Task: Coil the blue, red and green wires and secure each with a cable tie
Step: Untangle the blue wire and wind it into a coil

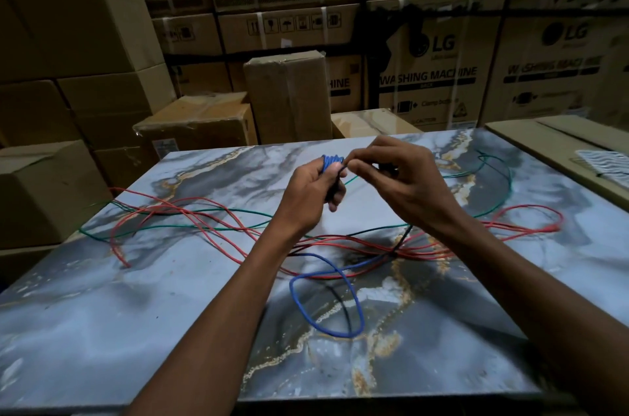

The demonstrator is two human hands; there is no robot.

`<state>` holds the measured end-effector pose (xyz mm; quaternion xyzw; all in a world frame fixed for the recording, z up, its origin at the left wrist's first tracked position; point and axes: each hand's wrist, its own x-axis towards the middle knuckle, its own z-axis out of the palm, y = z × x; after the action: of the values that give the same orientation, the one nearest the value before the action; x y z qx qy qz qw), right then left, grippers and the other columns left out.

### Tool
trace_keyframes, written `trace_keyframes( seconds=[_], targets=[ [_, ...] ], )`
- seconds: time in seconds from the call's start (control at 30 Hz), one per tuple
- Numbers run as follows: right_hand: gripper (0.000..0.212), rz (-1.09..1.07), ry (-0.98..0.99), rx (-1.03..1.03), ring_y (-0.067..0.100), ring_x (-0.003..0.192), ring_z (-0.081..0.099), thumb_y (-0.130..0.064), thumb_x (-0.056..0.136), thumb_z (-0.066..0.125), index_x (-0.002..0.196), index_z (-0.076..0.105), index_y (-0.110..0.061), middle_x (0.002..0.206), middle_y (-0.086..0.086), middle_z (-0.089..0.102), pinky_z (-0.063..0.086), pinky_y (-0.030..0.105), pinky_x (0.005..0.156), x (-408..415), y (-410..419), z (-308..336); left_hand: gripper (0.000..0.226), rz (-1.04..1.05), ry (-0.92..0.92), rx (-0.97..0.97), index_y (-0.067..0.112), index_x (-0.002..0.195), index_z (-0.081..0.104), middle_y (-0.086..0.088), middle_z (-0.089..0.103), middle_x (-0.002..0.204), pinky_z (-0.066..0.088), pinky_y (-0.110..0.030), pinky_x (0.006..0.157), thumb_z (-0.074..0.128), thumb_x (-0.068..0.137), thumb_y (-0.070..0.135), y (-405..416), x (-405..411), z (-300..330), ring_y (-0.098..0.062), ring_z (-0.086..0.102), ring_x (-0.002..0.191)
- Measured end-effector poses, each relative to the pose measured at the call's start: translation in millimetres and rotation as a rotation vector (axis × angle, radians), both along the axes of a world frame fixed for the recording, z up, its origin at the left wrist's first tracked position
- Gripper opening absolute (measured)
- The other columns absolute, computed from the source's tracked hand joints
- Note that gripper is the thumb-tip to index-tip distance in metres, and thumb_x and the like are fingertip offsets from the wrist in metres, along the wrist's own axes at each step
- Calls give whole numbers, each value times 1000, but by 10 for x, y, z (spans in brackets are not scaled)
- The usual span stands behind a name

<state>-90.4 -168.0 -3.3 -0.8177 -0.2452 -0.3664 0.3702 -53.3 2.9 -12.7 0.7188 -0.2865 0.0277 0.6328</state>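
My left hand (pixel 308 192) grips a small coil of blue wire (pixel 329 162) above the marble table (pixel 153 296). My right hand (pixel 394 177) pinches a thin dark strand at the coil's right side; whether it is wire or a cable tie I cannot tell. The blue wire's loose tail (pixel 323 303) lies in a loop on the table near me. The red wire (pixel 190 214) sprawls in long loops across the table's middle. The green wire (pixel 503 191) trails from left to far right. A white bundle, perhaps cable ties (pixel 602 163), lies on a box at right.
Stacked cardboard boxes (pixel 289 95) crowd the table's far and left sides. A flat carton (pixel 551 140) adjoins the table's right edge. Red and green wire ends reach the table's left edge.
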Motion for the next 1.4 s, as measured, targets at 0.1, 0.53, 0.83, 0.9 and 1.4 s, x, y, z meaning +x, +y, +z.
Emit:
trace_keyframes(
  seconds=[0.1,0.53,0.83,0.9,1.4],
  targets=[
    [11,-28,-37,60,16,60,53,-21,93,75,97,79,-11,82,4,69,39,28,54,35,-49,-6,32,-55,40,1,6,86,57,-1,41,53,31,-25,50,35,106,15,19,15,9,-11,35,48],
    [35,70,283,241,1,55,52,-31,110,40,89,65,-17,62,-10,60,36,13,55,10,218,-161,25,-398,498,-436,14,71,47,9,22,46,15,-26,49,47,92,28,64,-30,71,-5,18,37],
    [49,181,470,408,9,56,39,-42,109,39,92,60,-1,66,-2,46,33,29,52,168,292,-181,34,-445,649,-573,13,73,46,10,25,43,25,-19,41,39,102,30,7,8,49,-3,23,34],
    [56,172,604,451,7,46,33,-50,103,50,99,60,5,74,7,52,28,24,45,164,241,-169,36,-350,626,-556,14,71,46,10,24,42,23,-20,41,38,104,28,54,46,37,-4,20,34],
    [19,204,770,168,9,56,45,-17,96,68,113,75,-14,79,5,68,39,22,51,78,-694,139,36,-48,684,-1074,16,69,45,8,25,41,24,-20,38,40,104,23,481,342,99,-7,21,32]
  ],
)
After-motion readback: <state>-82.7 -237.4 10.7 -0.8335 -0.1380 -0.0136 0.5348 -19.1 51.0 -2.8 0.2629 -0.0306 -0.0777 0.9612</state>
